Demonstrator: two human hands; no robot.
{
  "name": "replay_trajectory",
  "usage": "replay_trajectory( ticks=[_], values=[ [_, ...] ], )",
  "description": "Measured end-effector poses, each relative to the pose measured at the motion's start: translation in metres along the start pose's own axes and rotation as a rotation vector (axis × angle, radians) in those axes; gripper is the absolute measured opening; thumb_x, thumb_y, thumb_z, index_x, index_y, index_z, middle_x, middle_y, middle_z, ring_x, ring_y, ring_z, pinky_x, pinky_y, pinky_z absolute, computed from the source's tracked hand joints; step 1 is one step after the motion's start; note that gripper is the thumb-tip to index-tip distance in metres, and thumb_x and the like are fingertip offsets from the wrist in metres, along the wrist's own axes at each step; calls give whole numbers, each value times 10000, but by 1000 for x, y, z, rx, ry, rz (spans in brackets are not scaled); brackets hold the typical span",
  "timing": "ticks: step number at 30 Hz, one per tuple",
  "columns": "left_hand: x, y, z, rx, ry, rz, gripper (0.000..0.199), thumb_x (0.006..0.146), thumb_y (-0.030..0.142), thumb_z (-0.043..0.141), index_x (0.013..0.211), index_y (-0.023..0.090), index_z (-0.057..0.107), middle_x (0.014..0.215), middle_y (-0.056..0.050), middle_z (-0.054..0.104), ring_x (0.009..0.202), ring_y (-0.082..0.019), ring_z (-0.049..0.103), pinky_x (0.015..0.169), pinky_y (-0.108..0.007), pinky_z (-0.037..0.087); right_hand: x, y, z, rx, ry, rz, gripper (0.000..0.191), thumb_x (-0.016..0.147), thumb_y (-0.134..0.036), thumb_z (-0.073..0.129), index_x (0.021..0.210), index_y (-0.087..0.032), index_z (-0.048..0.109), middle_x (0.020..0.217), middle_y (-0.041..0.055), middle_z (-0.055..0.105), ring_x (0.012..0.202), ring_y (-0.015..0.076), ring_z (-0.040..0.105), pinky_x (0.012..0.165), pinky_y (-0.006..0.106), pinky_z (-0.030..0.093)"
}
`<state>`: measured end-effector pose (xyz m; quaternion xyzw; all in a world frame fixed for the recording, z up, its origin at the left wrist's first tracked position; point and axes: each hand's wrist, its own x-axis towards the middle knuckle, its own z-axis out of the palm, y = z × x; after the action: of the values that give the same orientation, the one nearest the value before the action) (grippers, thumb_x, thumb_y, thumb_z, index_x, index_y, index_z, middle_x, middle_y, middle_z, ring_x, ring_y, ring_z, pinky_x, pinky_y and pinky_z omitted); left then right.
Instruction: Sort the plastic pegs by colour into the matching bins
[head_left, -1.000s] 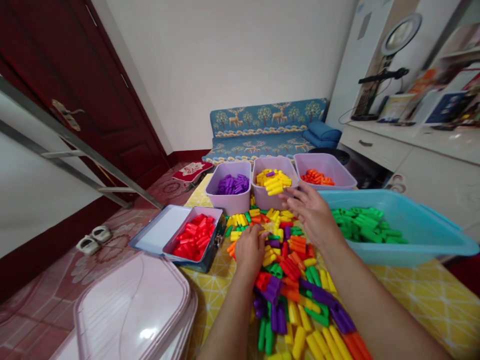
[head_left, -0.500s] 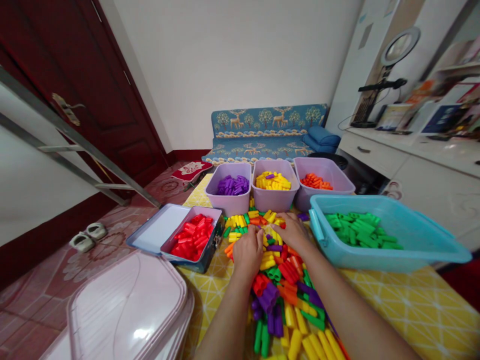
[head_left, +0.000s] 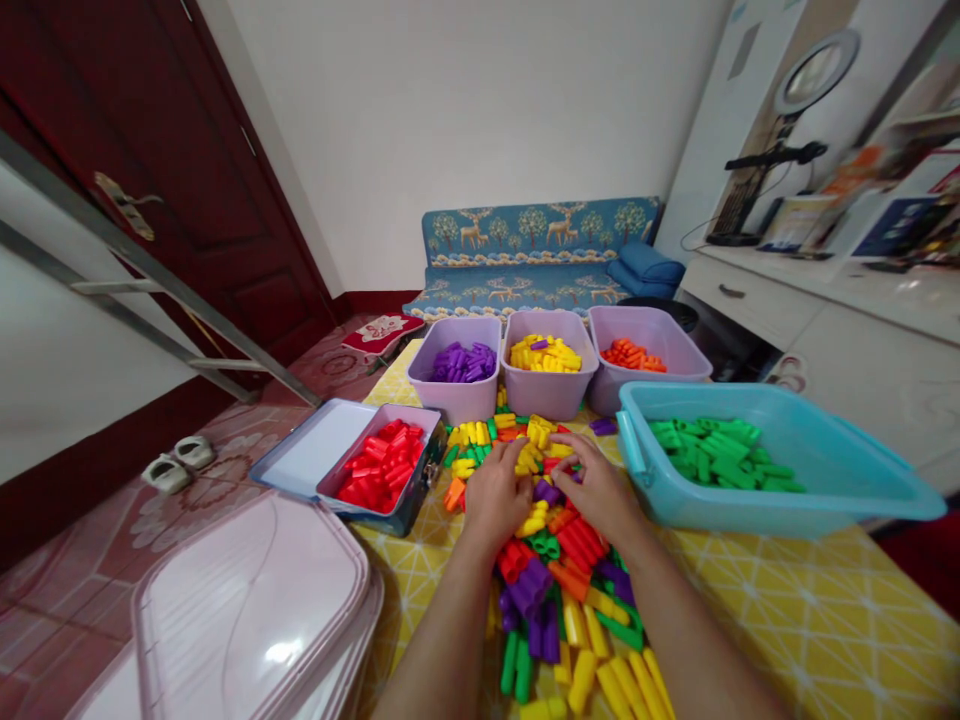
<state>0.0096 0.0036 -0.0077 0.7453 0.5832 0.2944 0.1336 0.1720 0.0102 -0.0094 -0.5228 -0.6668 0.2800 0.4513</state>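
Observation:
My left hand (head_left: 497, 498) is over the left side of a pile of coloured plastic tube-shaped pieces. Its fingers curve over the pieces, with the thumb and index finger apart; some fingertips are hidden. Yellow tube pieces (head_left: 529, 458) lie right by these fingertips. Opposite, my right hand (head_left: 600, 488) hovers low over the pile, fingers spread and bent, with nothing visible in its grasp. A purple tube piece (head_left: 547, 492) lies between the hands. Nearer me are joined red tube pieces (head_left: 581, 540), a purple cluster (head_left: 529, 588) and loose yellow tubes (head_left: 583, 680).
Lilac bins hold purple (head_left: 463, 364), yellow (head_left: 553, 356) and orange pieces (head_left: 634, 355) behind the pile. A turquoise tub (head_left: 795, 510) with green pieces stands right. An open tin (head_left: 409, 510) of red pieces and stacked pale lids (head_left: 247, 610) are left.
My right hand has drawn back toward me, its fingers now more bent. My left hand's thumb and index finger have parted more. The camera view has shifted slightly.

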Motion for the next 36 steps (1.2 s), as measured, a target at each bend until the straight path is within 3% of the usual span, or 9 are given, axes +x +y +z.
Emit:
replay_trajectory(
  ticks=[2,4,9,12,15,21,27,31,36],
  values=[
    [0,-1,1,-52,15,-11,539,771,146,532,1297,255,488,1264,-77,578,1026,-235,618,888,-346,490,1,-1,2,-60,-5,-28,595,733,-167,534,1320,-249,477,1348,83,502,766,141,628,813,339,509],
    [0,-3,3,-136,44,-5,510,779,127,525,1273,250,501,1252,-68,593,1042,-221,614,914,-344,479,1,-3,4,-132,-62,-41,633,751,-190,543,1369,-284,442,1357,70,510,754,146,632,809,348,508],
    [1,-7,5,-333,121,90,395,807,94,502,1168,236,575,1152,-50,654,1083,-203,598,958,-355,455,0,-7,9,-181,-126,-82,378,787,-229,534,1150,-237,640,1176,61,641,770,166,628,782,340,499],
    [1,-8,4,-428,143,142,358,829,82,468,1125,228,608,1121,-49,672,1066,-187,606,949,-337,460,-2,-7,13,-152,-79,-11,393,772,-277,574,1158,-217,620,1057,54,682,605,133,582,652,309,500],
    [1,-8,4,-482,156,168,353,840,89,464,1131,223,614,1111,-50,677,1039,-177,616,927,-322,470,-3,-4,17,-142,-30,28,408,742,-307,614,1142,-225,620,1019,42,695,574,128,566,599,292,483],
    [0,-6,2,-521,188,189,299,878,144,446,1100,215,634,1095,-62,674,1031,-179,610,912,-319,473,-2,-3,14,-81,76,36,256,774,-324,575,981,-202,662,951,47,701,657,157,601,671,313,493],
    [0,-4,3,-489,227,122,251,881,229,496,1081,200,645,1048,-77,691,958,-189,636,869,-325,499,-3,-6,8,124,173,97,303,795,-383,561,1006,-175,620,932,80,680,795,202,639,716,329,515],
    [1,-6,6,-467,184,100,294,839,234,560,1123,204,631,1024,-69,710,935,-190,658,854,-327,516,-4,-7,8,227,169,95,405,803,-384,553,1147,-170,553,938,81,659,796,192,640,698,320,528],
    [2,-5,7,-390,143,101,340,797,231,622,1137,225,635,1003,-41,721,893,-174,672,826,-304,531,-4,-8,9,208,85,68,414,808,-337,553,1191,-180,531,901,57,653,742,169,632,682,304,520]
  ],
)
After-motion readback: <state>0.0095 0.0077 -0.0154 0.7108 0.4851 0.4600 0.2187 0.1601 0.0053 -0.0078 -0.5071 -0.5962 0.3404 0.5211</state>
